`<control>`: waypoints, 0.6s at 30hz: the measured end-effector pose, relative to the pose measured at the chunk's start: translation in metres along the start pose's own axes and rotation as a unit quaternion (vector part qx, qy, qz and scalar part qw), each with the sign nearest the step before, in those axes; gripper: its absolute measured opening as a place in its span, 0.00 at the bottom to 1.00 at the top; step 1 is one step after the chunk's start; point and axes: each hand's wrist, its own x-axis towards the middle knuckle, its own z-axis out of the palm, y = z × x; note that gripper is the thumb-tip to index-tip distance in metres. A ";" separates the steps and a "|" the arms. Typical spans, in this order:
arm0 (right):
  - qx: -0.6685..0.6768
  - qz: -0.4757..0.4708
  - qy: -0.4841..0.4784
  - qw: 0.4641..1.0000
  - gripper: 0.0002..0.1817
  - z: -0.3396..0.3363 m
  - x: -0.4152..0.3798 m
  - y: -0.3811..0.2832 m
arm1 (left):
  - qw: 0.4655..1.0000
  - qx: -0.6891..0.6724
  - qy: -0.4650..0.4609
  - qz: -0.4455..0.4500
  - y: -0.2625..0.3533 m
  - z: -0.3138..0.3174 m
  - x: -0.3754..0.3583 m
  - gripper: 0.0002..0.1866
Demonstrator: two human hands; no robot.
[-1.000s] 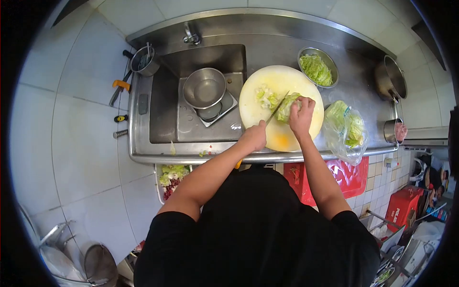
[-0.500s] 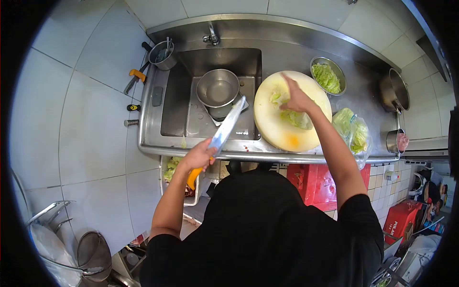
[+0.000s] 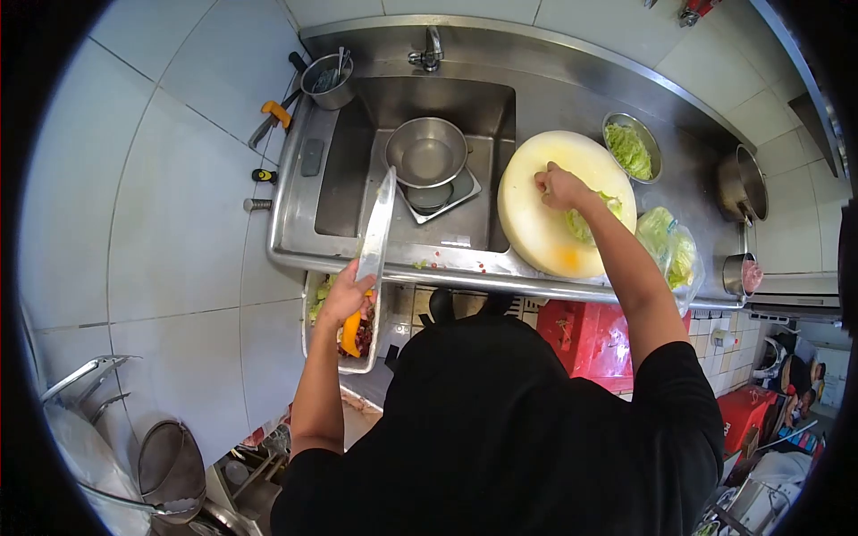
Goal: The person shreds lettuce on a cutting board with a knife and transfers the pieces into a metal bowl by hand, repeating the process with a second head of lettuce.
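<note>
My left hand [image 3: 347,299] is wrapped round a large knife [image 3: 377,223] with an orange handle, its blade pointing up over the sink's front edge. On the round cutting board [image 3: 536,223], my right hand [image 3: 560,188] rests with its fingers curled together; whatever they pinch, if anything, is too small to make out. Leafy lettuce [image 3: 581,228] lies on the board beside that hand, partly hidden by my wrist and forearm. A metal bowl of shredded lettuce [image 3: 629,150] stands behind the board at the right.
The sink [image 3: 349,192] holds a metal bowl [image 3: 426,152]. A plastic bag of lettuce [image 3: 681,255] lies right of the board, near a pot [image 3: 740,183]. Below the counter are a scrap bin [image 3: 373,350] and a red container [image 3: 585,344].
The camera view has shifted slightly. My left hand and the knife have moved left, away from the board. My right hand has gone from spread fingers to curled ones and uncovered part of the board.
</note>
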 end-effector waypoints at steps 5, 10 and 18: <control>0.091 0.042 0.056 0.993 0.14 0.025 0.011 -0.018 | 0.997 -0.034 0.040 0.052 -0.005 -0.041 0.000 0.15; 0.148 -0.108 -0.039 0.982 0.24 0.067 0.004 -0.219 | 0.995 -0.040 0.067 0.063 0.021 -0.076 0.003 0.17; 0.219 -0.172 -0.029 0.960 0.18 0.064 -0.037 -0.260 | 0.994 -0.034 -0.025 0.104 0.055 -0.048 0.023 0.13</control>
